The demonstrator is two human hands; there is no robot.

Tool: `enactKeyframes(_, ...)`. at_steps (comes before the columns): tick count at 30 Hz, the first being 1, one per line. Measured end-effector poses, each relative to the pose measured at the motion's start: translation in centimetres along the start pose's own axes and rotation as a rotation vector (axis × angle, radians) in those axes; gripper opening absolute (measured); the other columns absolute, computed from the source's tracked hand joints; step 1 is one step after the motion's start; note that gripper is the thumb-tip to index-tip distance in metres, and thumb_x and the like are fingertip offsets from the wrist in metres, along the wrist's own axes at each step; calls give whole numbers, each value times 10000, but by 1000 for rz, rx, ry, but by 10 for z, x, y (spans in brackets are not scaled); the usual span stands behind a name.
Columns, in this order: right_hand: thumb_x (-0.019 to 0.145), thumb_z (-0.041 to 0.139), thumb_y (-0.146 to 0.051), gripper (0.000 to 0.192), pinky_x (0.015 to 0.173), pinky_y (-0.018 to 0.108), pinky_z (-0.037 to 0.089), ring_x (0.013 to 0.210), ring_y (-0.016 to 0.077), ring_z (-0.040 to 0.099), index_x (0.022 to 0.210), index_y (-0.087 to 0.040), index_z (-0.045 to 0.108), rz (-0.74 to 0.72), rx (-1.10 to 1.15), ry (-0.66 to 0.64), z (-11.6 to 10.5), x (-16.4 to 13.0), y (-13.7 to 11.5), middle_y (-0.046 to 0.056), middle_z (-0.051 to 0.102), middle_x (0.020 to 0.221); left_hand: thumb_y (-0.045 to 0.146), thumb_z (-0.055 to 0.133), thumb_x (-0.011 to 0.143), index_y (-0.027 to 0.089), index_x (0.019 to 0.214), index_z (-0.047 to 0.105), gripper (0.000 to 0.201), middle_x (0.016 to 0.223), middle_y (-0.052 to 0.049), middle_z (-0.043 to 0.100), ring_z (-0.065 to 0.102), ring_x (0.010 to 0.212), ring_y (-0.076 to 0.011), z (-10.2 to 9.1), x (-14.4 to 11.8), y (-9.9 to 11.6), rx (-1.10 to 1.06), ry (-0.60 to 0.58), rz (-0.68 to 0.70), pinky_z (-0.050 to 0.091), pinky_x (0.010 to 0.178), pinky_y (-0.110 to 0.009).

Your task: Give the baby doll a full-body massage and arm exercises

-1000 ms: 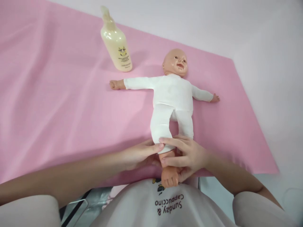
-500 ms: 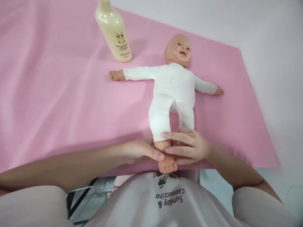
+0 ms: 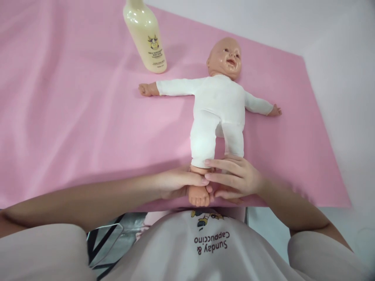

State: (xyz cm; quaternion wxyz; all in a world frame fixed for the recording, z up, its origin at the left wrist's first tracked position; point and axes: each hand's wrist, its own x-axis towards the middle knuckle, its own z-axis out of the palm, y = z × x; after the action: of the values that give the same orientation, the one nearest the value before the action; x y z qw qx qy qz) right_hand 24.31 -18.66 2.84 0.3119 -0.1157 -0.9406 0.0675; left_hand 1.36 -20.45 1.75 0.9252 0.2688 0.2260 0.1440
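Observation:
A baby doll (image 3: 219, 97) with a hard head and white cloth body lies face up, arms stretched out, feet toward me. My left hand (image 3: 177, 182) is closed round the ankle of the leg on the left, its thumb across the front and fingertips showing on the far side. The bare foot (image 3: 199, 196) sticks out below that grip. My right hand (image 3: 238, 177) rests against the same leg with fingers spread; one fingertip touches the trouser hem and another meets my left thumb. It covers most of the doll's other lower leg and foot.
A pale yellow bottle (image 3: 148, 41) with a cow label stands at the back, left of the doll's head; its top is cut off. A pink sheet (image 3: 73, 117) covers the table, whose front edge lies close to my body. A white wall (image 3: 345, 97) is behind and right.
My left thumb has moved up and across the ankle, toward my right fingers. The doll's foot has turned and shifted slightly. The whole view has moved a little.

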Motion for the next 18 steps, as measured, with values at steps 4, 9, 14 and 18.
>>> enactKeyframes(4, 1015, 517, -452, 552, 861, 362, 609, 1070, 194, 690, 1510, -226, 426, 22, -2, -22, 0, -1, 4, 123, 598, 1450, 483, 751, 868, 153, 1014, 698, 365, 882, -43, 700, 677, 893, -181, 5, -1, 1, -79, -71, 135, 536, 907, -344)
enactKeyframes(9, 975, 578, -516, 590, 832, 361, 615, 1127, 212, 677, 1488, -254, 452, 22, -1, -10, 1, -5, 3, 121, 595, 1443, 674, 439, 981, 148, 1349, 587, 659, 1302, -145, 653, 562, 1294, -271, 11, 5, 7, -145, -254, 141, 429, 1103, -437)
enactKeyframes(14, 981, 580, -502, 467, 778, 326, 589, 941, 162, 683, 1398, -292, 554, -8, -32, -35, 4, -7, -1, 72, 653, 1371, 712, 449, 955, 150, 1482, 473, 771, 1431, -171, 586, 491, 1388, -317, 13, 6, 10, -113, -238, 81, 375, 1152, -475)
enactKeyframes(18, 998, 579, -335, 326, 729, 305, 565, 878, 141, 660, 1296, -213, 631, -50, -46, -7, 3, 0, -4, 53, 720, 1244, 637, 529, 960, 155, 1469, 483, 702, 1472, -169, 550, 497, 1383, -301, 12, 5, 11, -119, -229, 74, 338, 1187, -476)
